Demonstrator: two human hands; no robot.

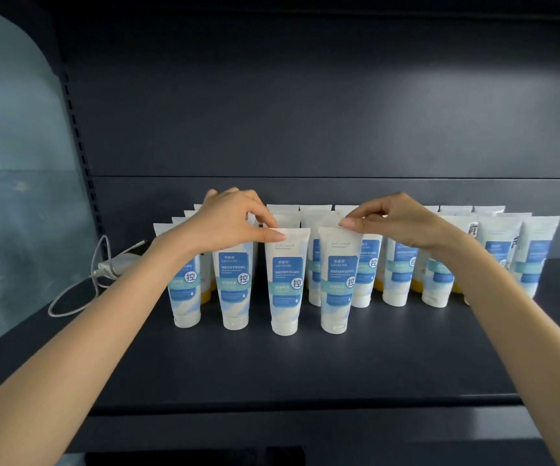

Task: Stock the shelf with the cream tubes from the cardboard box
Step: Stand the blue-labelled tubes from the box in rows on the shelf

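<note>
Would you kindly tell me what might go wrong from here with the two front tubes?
1. Both stand on narrow caps: the left hand pinches the left tube at its top, the right hand the right tube; released off-balance, either may topple.
2. The tubes behind stand close, so one fall might knock others over.
3. The white cable lies beside the leftmost tubes and could snag later placements.

Bare front strip of shelf open to a hand, packed rows of upright cream tubes closing the back, tall free space above them, white cable looped at the left
</note>
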